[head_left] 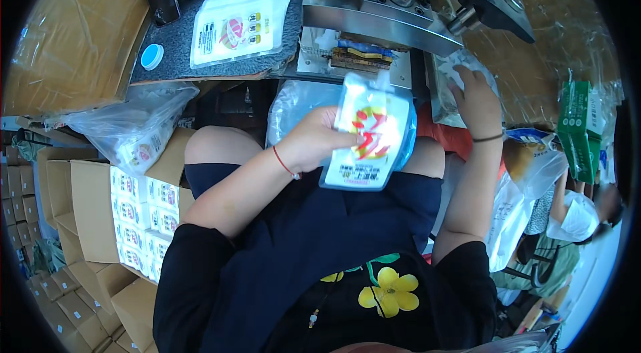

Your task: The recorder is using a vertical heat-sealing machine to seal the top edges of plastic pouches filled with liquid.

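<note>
White pouch pinched in my left hand; my right hand, fingers curled but apart, is at the bin.

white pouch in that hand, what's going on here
The person's left hand holds the white pouch above their lap, in front of a metal press. The right hand is at a bin beside the press; whether it grips anything is unclear. More pouches lie overlapping on the table.
</note>
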Available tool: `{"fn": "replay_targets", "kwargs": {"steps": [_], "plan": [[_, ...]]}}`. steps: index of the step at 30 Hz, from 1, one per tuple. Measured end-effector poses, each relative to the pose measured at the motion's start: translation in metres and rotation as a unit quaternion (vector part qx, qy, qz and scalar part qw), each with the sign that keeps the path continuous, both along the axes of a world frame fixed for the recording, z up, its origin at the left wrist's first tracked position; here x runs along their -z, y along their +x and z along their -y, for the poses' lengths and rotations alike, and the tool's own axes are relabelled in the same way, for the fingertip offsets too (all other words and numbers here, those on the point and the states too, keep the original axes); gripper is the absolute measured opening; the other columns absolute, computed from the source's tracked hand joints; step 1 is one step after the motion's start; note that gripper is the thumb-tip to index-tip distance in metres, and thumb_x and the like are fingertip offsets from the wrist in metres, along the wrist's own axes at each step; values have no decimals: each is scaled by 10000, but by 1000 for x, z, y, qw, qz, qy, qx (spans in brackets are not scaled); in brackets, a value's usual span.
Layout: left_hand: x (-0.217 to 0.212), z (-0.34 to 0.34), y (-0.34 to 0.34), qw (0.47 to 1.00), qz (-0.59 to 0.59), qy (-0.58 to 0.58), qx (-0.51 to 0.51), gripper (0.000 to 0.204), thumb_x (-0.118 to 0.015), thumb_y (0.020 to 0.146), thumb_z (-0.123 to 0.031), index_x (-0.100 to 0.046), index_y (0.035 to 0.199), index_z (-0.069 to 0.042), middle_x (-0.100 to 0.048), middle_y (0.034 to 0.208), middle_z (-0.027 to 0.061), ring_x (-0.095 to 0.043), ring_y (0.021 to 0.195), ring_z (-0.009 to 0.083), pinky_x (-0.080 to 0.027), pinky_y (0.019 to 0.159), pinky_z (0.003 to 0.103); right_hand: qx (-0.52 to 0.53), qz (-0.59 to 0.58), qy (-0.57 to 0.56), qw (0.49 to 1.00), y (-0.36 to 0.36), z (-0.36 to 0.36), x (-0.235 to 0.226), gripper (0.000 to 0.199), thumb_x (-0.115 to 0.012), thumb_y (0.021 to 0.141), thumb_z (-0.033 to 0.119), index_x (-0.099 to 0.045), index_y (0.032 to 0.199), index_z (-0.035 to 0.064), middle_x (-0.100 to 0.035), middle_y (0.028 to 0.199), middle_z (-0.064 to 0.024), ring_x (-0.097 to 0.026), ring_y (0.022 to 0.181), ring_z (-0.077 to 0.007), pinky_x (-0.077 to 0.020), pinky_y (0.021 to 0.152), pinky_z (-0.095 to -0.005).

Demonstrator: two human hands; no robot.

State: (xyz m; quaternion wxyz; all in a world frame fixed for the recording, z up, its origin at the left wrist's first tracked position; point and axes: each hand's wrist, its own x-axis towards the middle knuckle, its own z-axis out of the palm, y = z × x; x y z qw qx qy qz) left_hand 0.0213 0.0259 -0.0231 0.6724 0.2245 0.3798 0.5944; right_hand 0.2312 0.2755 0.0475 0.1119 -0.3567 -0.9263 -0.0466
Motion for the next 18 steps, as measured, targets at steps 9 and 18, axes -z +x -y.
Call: {"fn": "replay_targets", "kwargs": {"steps": [9, 18], "plan": [[-19, -24, -36, 998, 17, -32, -53, 437, -700, 866, -32, -561, 1274, 37, -710, 1057, 133, -711, 938, 207, -568, 881, 337, 12, -32, 27, 999, -8, 0, 26, 330, -711, 844, 213, -576, 1130, 122, -671, 952, -152, -657, 919, -374, -510, 746, -469], [-5, 35, -150, 376, -918, -22, -125, 543, -640, 921, -274, -497, 1415, -100, -444, 1472, 207, -424, 1362, 410, -372, 1095, 474, 38, -51, 28, 998, 0, -1, 14, 251, -667, 882, 223, -620, 1084, 81, -691, 960, -154, -664, 915, -359, -520, 789, -452]]}}
